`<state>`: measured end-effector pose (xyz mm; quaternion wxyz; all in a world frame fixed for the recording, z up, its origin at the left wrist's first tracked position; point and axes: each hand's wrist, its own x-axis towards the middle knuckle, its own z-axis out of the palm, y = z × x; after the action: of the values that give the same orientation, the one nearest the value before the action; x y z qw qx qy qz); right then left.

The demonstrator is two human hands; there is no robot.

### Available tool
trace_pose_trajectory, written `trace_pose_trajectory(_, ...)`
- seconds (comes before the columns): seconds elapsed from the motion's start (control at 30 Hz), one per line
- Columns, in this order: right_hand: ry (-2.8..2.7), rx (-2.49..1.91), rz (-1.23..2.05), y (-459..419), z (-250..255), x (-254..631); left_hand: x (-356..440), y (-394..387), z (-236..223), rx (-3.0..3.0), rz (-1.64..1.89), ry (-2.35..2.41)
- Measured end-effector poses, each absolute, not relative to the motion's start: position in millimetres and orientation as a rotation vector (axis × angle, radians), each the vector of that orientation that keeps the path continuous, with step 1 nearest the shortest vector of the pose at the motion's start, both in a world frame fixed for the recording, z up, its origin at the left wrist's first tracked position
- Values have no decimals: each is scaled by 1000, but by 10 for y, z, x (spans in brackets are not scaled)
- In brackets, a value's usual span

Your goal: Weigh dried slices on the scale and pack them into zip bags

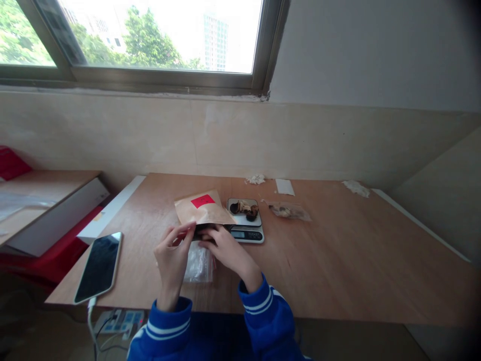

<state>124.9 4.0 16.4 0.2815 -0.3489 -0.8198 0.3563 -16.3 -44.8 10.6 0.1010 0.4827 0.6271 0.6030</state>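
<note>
A brown kraft paper bag [199,209] with a red label lies with its dark mouth toward me. My left hand [175,250] pinches the edge of that mouth between thumb and fingers. At the same opening is my right hand [225,248], its fingers curled and partly hidden inside; what they grip, if anything, does not show. Just right of the bag stands a white digital kitchen scale [259,234], its lower left covered by the bag and hand. Dark and pale pieces like dried mushrooms [246,209] rest on its plate. Clear plastic bags [199,265] lie beneath my hands.
A clear bag of similar pieces [289,211] lies right of the scale. Behind are a white card [284,187] and crumpled white scraps [255,179]. A tablet-like device [98,268] with a plugged-in cable lies at the table's left edge, above a power strip [120,321].
</note>
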Motion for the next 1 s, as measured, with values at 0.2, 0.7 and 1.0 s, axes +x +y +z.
trace_pose_trajectory(0.2, -2000, -762, 992, -81, 166, 1410, -164, -434, 104, 1416, 1789, 1867)
trace_pose_trajectory(0.7, -1389, -1163, 738, 709, -602, 1941, -259, -396, 116, 1364, 1772, 1870)
trace_pose_trajectory(1.0, -1605, -1257, 303, 822, -632, 1801, -296, -419, 127, 1395, 1774, 1877)
